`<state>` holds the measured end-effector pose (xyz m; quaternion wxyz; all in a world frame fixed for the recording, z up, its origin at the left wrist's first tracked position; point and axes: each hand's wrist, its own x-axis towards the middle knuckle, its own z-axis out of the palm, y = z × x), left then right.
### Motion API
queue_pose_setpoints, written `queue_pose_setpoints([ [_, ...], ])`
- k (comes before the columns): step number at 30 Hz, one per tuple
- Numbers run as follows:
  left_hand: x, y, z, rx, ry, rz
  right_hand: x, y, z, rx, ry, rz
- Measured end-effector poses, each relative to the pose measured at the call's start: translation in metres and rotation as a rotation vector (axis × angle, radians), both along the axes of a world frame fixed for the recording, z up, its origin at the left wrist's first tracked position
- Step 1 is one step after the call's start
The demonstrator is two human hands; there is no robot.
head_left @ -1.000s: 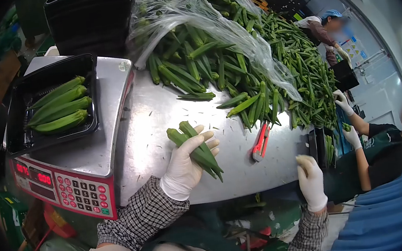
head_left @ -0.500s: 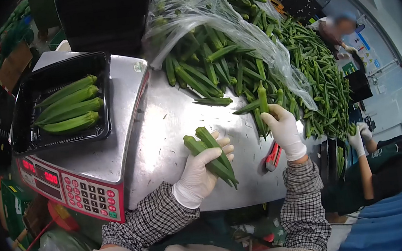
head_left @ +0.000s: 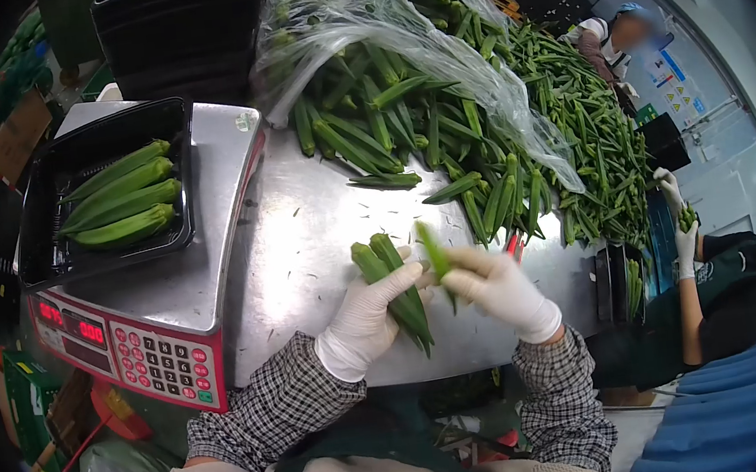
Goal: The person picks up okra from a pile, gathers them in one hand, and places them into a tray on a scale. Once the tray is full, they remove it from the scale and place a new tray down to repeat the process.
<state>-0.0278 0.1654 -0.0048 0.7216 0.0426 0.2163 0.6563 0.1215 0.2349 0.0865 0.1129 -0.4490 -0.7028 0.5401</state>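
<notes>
In white gloves, both of my hands are over the front of the steel table (head_left: 291,246). My left hand (head_left: 364,321) is closed around a few okra pods (head_left: 379,264), thumb across them, their stem ends pointing up. Just to its right, my right hand (head_left: 496,290) pinches a single okra pod (head_left: 433,250), slightly blurred, close beside the left fingertips. Several okra pods (head_left: 121,192) lie side by side in a black plastic tray (head_left: 188,178) on the scale (head_left: 227,216).
A large okra heap (head_left: 575,120), partly under clear plastic film (head_left: 471,67), covers the table's back and right. Stacked black trays (head_left: 184,44) stand behind the scale. A red tool (head_left: 515,245) shows behind my right hand. Two co-workers (head_left: 730,298) (head_left: 603,42) are at right.
My right hand has moved left from the heap's edge, bringing one okra pod beside my left hand. The left hand keeps its pods. The near co-worker's hands now hold okra higher up.
</notes>
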Motion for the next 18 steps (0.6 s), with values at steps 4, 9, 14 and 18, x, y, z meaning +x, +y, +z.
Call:
queue_pose_setpoints([
  [4, -0.003, -0.002, 0.005, -0.056, 0.002, -0.041, -0.003, 0.031, -0.008, 0.458, -0.129, -0.012],
  [9, -0.004, -0.001, 0.009, -0.109, -0.047, -0.090, 0.003, 0.142, -0.033, 1.147, -0.589, -0.303],
  [14, -0.007, -0.002, 0.005, -0.106, -0.099, -0.103, 0.034, 0.171, -0.031, 1.239, -0.227, -0.380],
  [18, -0.002, -0.001, 0.003, -0.086, -0.106, -0.136, 0.038, 0.095, 0.006, 0.439, 0.368, -0.507],
])
